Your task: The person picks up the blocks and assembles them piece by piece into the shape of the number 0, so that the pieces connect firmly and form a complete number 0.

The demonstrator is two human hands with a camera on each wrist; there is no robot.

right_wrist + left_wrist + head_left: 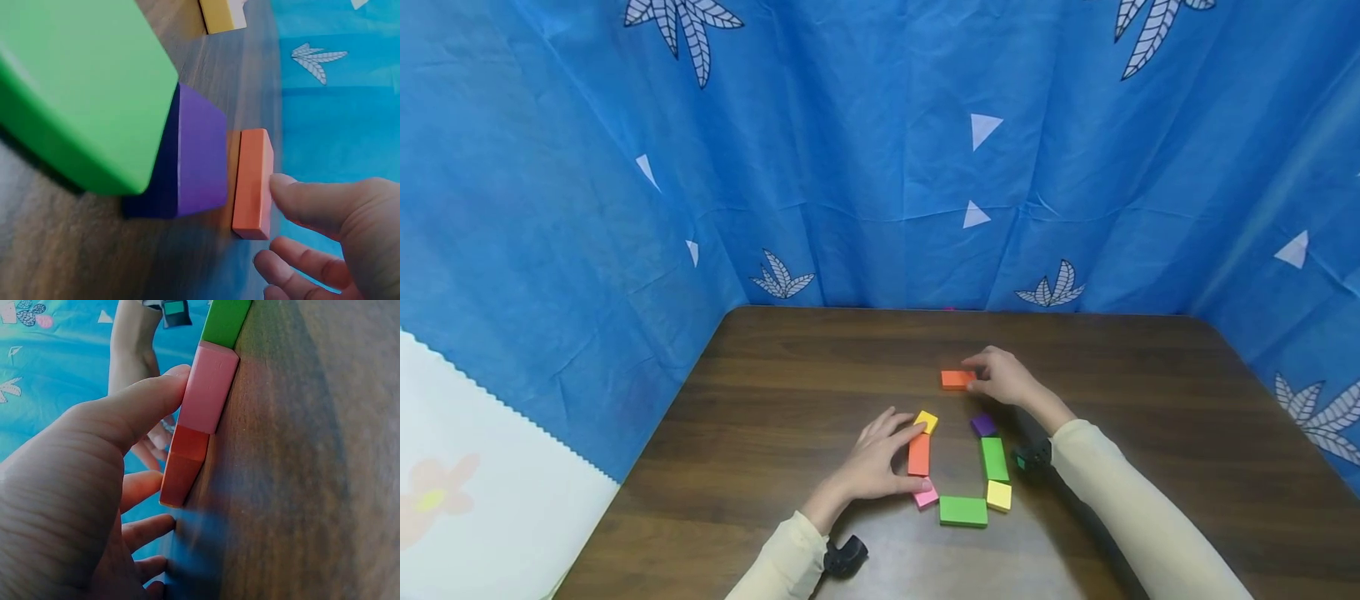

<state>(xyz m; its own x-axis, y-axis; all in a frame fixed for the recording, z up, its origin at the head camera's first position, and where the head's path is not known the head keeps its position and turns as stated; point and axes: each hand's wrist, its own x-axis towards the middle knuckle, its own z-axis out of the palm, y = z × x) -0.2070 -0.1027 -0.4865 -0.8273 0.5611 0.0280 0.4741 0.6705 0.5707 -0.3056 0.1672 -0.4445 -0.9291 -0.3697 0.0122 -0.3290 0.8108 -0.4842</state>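
Coloured blocks form a U-shaped outline on the table. My left hand [880,458] spreads along its left side, its thumb touching the pink block [209,387] and its index finger at the yellow block [927,421]. Between these two lies an orange-red block [919,455]. At the outline's far side, my right hand [1003,377] is at the right end of another orange block [955,380]. In the right wrist view its thumb touches that orange block [253,184], while the other fingers appear just off its end. A purple block [200,153] sits nearer, apart from the orange one.
A green block [995,459] and a pale yellow block [998,496] continue the right side below the purple one. Another green block [963,512] makes the near side. Wooden tabletop [760,400] surrounds them; a blue curtain [865,167] hangs behind.
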